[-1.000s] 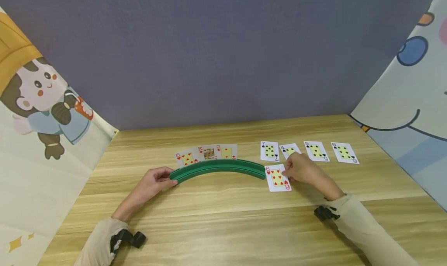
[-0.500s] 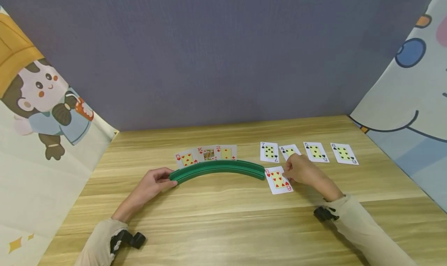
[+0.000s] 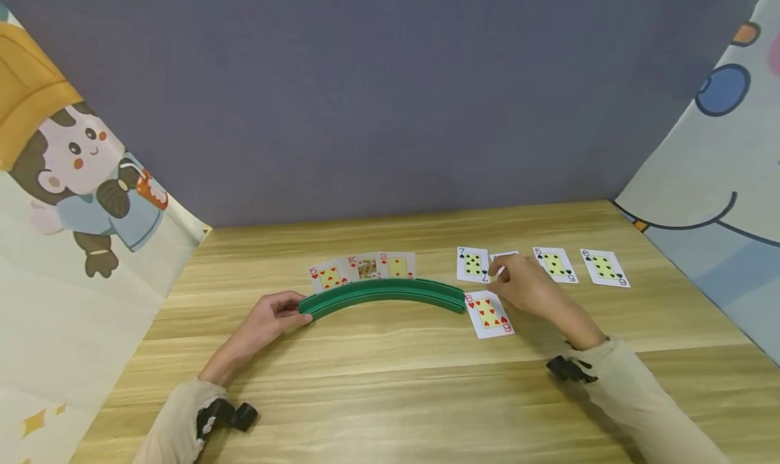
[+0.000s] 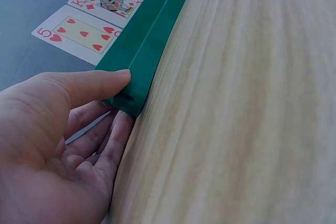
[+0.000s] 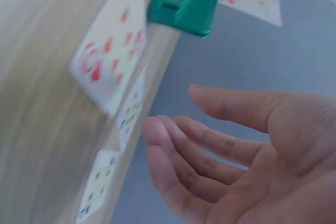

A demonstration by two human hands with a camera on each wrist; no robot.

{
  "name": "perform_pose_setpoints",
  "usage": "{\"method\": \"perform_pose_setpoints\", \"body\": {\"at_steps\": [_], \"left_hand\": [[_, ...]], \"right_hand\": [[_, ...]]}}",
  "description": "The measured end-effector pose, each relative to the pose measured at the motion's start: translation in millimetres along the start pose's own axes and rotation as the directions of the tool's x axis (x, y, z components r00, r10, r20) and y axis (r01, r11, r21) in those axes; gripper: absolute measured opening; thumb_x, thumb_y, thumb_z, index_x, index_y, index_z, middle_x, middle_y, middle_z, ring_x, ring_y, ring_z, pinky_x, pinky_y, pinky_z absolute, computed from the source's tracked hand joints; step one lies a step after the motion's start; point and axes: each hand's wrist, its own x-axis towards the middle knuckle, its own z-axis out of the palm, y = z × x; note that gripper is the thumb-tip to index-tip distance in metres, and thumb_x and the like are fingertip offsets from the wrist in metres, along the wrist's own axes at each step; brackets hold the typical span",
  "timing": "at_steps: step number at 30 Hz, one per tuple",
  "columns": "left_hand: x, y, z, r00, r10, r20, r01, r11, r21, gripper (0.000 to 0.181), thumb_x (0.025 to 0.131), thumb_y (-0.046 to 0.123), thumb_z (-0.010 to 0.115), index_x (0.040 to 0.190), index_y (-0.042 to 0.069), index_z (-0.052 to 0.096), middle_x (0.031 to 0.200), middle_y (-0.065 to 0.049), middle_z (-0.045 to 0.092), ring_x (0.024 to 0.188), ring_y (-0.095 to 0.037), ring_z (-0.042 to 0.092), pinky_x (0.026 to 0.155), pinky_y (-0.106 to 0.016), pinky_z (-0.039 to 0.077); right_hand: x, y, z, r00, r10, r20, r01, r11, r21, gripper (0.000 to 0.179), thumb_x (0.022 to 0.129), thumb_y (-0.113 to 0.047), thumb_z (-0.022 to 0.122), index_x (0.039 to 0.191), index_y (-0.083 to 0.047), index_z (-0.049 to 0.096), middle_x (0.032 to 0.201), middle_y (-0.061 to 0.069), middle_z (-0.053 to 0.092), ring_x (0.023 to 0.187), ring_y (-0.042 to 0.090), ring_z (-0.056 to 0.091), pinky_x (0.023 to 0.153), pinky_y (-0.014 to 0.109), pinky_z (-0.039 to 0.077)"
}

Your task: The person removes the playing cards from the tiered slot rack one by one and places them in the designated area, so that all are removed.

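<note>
My left hand (image 3: pixel 268 318) grips the left end of a green curved card holder (image 3: pixel 384 290), thumb on its top side and fingers under the end in the left wrist view. Standing in the holder are the five of hearts (image 4: pixel 79 35), the king of diamonds (image 4: pixel 111 2) and the two of diamonds (image 3: pixel 397 266). A six of hearts (image 3: pixel 490 315) lies face up by the holder's right end. My right hand (image 3: pixel 527 284) is over the four of spades (image 3: pixel 504 254), covering most of it. Its fingers (image 5: pixel 199 142) are loosely bent, thumb apart, holding nothing.
On the table (image 3: pixel 390 383), the seven of spades (image 3: pixel 472 265) lies left of the four. To its right are the five of spades (image 3: pixel 554 265) and the six of spades (image 3: pixel 604 267). A grey-blue panel (image 3: pixel 390 112) rises behind the table, with printed cartoon sheets at both sides.
My right hand has let go of the six of hearts, which has slid and turned slightly, and has moved away toward the four of spades. The left hand keeps its hold on the card holder.
</note>
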Motion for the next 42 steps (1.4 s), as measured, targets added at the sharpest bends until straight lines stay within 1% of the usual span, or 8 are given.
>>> {"method": "perform_pose_setpoints", "body": {"at_steps": [8, 11, 15, 19, 26, 30, 37, 42], "left_hand": [[1.2, -2.0, 0.7, 1.0, 0.003, -0.002, -0.003, 1.0, 0.003, 0.036, 0.088, 0.015, 0.077, 0.118, -0.003, 0.066, 0.112, -0.019, 0.065, 0.094, -0.019, 0.066, 0.079, -0.024, 0.056], [0.7, -0.6, 0.9, 1.0, 0.003, -0.002, -0.003, 1.0, 0.006, 0.037, 0.087, 0.015, 0.077, 0.118, -0.002, 0.066, 0.112, -0.019, 0.066, 0.094, -0.019, 0.067, 0.079, -0.024, 0.056], [0.5, 0.7, 1.5, 1.0, -0.001, -0.004, 0.001, 1.0, 0.001, 0.037, 0.087, 0.015, 0.077, 0.118, -0.002, 0.067, 0.112, -0.018, 0.066, 0.094, -0.019, 0.067, 0.079, -0.024, 0.056], [0.4, 1.1, 1.4, 1.0, -0.006, -0.007, 0.005, 1.0, -0.009, 0.037, 0.087, 0.015, 0.078, 0.118, -0.002, 0.066, 0.112, -0.018, 0.066, 0.094, -0.02, 0.067, 0.079, -0.024, 0.056], [1.0, -0.3, 1.2, 1.0, 0.003, -0.004, -0.003, 1.0, -0.002, 0.035, 0.088, 0.014, 0.077, 0.118, -0.002, 0.067, 0.111, -0.018, 0.066, 0.093, -0.02, 0.066, 0.078, -0.024, 0.056], [3.0, -1.3, 1.8, 1.0, 0.001, -0.003, -0.001, 1.0, -0.003, 0.034, 0.088, 0.014, 0.077, 0.117, 0.0, 0.067, 0.111, -0.016, 0.066, 0.094, -0.02, 0.067, 0.079, -0.025, 0.056], [3.1, -0.7, 1.4, 1.0, 0.006, 0.0, -0.006, 1.0, 0.0, 0.035, 0.089, 0.016, 0.076, 0.118, -0.001, 0.067, 0.111, -0.017, 0.066, 0.094, -0.021, 0.067, 0.079, -0.025, 0.056], [2.6, -1.9, 1.1, 1.0, 0.005, -0.002, -0.005, 1.0, -0.001, 0.035, 0.088, 0.015, 0.077, 0.118, -0.001, 0.067, 0.111, -0.018, 0.066, 0.094, -0.02, 0.066, 0.078, -0.025, 0.056]], "right_hand": [[5.1, -30.1, 0.8, 0.99, -0.111, -0.083, 0.115, 0.992, 0.054, 0.018, 0.092, -0.009, 0.069, 0.106, 0.003, 0.068, 0.086, 0.008, 0.071, 0.077, 0.019, 0.066, 0.064, 0.033, 0.054], [8.8, -41.1, 1.4, 0.986, -0.14, -0.085, 0.147, 0.985, 0.085, 0.016, 0.093, -0.009, 0.068, 0.105, 0.002, 0.069, 0.088, 0.008, 0.071, 0.081, 0.021, 0.067, 0.069, 0.036, 0.055], [15.2, -53.1, 3.3, 0.987, -0.148, -0.066, 0.155, 0.981, 0.12, 0.017, 0.095, -0.012, 0.067, 0.108, 0.0, 0.069, 0.094, 0.008, 0.071, 0.087, 0.022, 0.067, 0.075, 0.038, 0.056], [21.9, -66.1, 5.3, 0.985, -0.16, -0.064, 0.168, 0.977, 0.135, 0.019, 0.096, -0.014, 0.067, 0.109, 0.001, 0.069, 0.095, 0.008, 0.07, 0.087, 0.022, 0.066, 0.077, 0.039, 0.055], [33.5, -89.0, 10.8, 0.976, -0.185, -0.117, 0.201, 0.968, 0.149, 0.016, 0.094, -0.014, 0.07, 0.105, -0.003, 0.071, 0.094, 0.007, 0.071, 0.085, 0.021, 0.066, 0.078, 0.038, 0.056], [38.5, -92.3, 21.3, 0.973, -0.184, -0.142, 0.209, 0.961, 0.182, 0.014, 0.094, -0.014, 0.07, 0.104, -0.006, 0.071, 0.095, 0.006, 0.071, 0.086, 0.02, 0.067, 0.077, 0.036, 0.056], [45.2, -86.7, 42.8, 0.96, -0.206, -0.187, 0.248, 0.941, 0.232, 0.016, 0.094, -0.01, 0.069, 0.107, -0.002, 0.07, 0.097, 0.009, 0.072, 0.087, 0.023, 0.068, 0.075, 0.036, 0.057], [48.8, -83.2, 50.7, 0.958, -0.22, -0.182, 0.259, 0.938, 0.231, 0.012, 0.094, -0.01, 0.069, 0.102, -0.002, 0.071, 0.093, 0.008, 0.072, 0.084, 0.021, 0.068, 0.074, 0.035, 0.058]]}}
